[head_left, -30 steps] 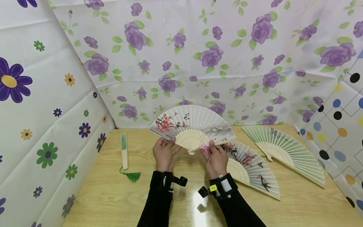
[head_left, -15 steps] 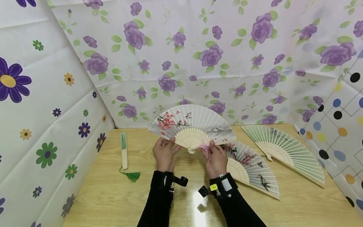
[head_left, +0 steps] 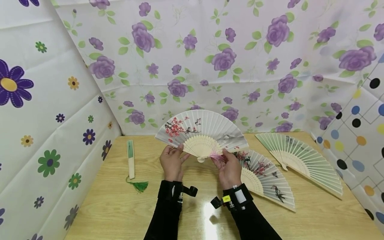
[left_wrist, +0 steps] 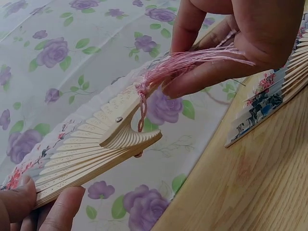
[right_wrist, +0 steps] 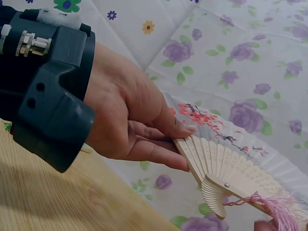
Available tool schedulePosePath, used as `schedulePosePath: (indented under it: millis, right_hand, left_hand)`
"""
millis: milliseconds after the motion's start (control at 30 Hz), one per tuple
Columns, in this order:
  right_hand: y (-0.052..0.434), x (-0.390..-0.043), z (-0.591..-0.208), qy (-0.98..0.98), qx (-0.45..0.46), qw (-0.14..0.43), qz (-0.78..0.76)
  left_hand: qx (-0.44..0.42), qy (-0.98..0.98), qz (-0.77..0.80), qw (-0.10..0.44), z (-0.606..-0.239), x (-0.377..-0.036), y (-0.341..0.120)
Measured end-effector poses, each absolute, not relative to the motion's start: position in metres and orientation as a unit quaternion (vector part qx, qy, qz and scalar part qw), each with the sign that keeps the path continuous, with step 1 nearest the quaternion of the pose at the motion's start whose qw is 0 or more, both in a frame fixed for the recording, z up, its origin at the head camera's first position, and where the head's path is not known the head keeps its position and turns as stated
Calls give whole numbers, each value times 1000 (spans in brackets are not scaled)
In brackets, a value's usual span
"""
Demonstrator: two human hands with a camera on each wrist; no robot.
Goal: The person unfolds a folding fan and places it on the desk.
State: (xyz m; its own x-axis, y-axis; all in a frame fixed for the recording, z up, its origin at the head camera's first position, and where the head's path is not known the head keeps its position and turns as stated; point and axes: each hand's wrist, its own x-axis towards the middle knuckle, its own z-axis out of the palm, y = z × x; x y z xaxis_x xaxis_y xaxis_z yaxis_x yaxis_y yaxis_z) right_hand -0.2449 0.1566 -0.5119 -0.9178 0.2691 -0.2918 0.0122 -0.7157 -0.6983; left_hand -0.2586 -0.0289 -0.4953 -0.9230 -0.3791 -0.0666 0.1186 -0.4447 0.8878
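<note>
The left hand [head_left: 171, 162] pinches one end rib and the right hand [head_left: 228, 168] the other of an open fan [head_left: 201, 131] held above the table [head_left: 114, 206] — its pink tassel [head_left: 216, 156] across the right fingers — with two open fans [head_left: 264, 178] lying right and a folded fan [head_left: 130, 159] left.

Bare wooden table [head_left: 120, 206] is lying open in front of and left of both wrists. A closed green fan [head_left: 130, 158] is occupying the far left. Two spread fans, one blossom-painted [head_left: 264, 178], one green [head_left: 303, 156], are blocking the right side. Floral sheets [head_left: 210, 60] are closing off the back.
</note>
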Motion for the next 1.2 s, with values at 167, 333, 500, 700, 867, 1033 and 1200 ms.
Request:
schedulePosePath:
  millis: [167, 333, 500, 700, 867, 1033, 1200]
  right_hand:
    - [156, -244, -511, -394, -186, 75, 897]
    - [153, -245, -510, -402, -191, 91, 891]
    - [149, -244, -508, -402, -202, 103, 887]
    - [147, -243, -509, -401, -206, 117, 885]
    - [147, -243, -507, -397, -205, 117, 887]
    - [148, -240, -504, -402, -194, 115, 887]
    - [149, -238, -504, -410, -197, 106, 884]
  left_hand:
    - [130, -505, -840, 150, -496, -258, -29]
    - [133, -503, -841, 149, -497, -259, -29]
    - [131, -499, -844, 150, -497, -260, -28]
    - [133, -498, -843, 155, -496, -259, -28]
    - [135, -497, -843, 158, -495, -258, -27]
    - [136, -493, -844, 164, -495, -258, -26]
    - [141, -487, -845, 169, -495, -259, -26]
